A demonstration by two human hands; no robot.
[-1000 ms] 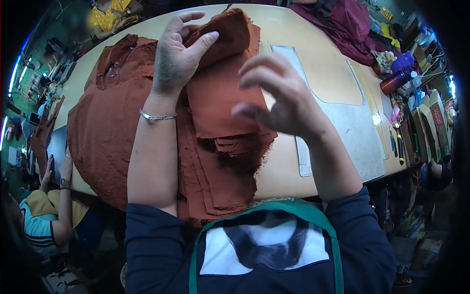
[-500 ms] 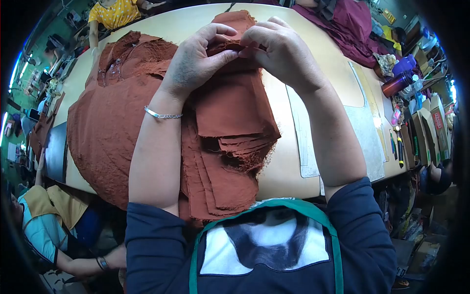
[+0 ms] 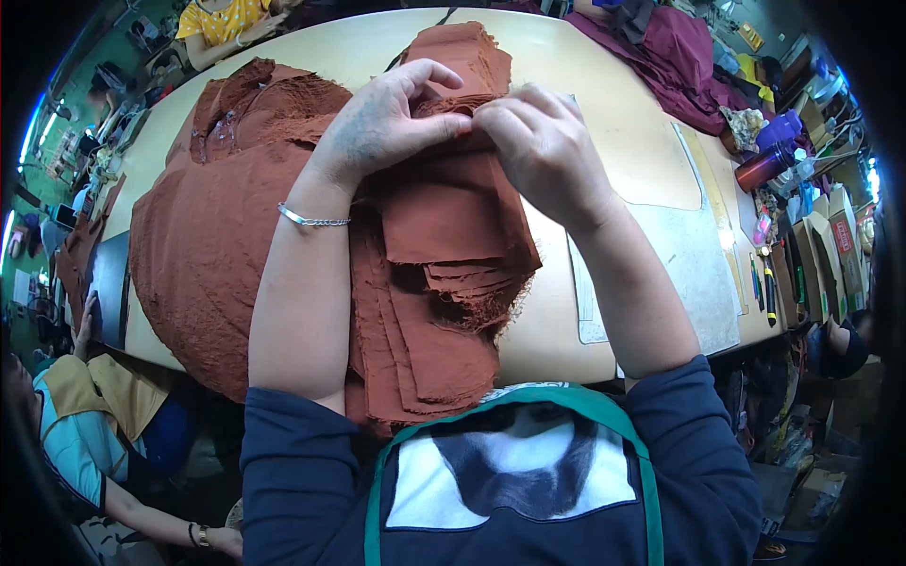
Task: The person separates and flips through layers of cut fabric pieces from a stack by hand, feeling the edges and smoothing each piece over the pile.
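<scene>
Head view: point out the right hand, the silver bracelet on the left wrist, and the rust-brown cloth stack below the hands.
Right hand point(image 3: 549, 146): head view, back of the hand.
Silver bracelet point(image 3: 315, 222): head view, middle of the band.
Rust-brown cloth stack point(image 3: 444, 226): head view, face of the top piece.

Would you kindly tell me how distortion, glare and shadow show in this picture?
Head view: the table looks bowed, corners black; head view: glare spot on the yellowish strip; head view: dark shadow between layers of the brown cloth.
</scene>
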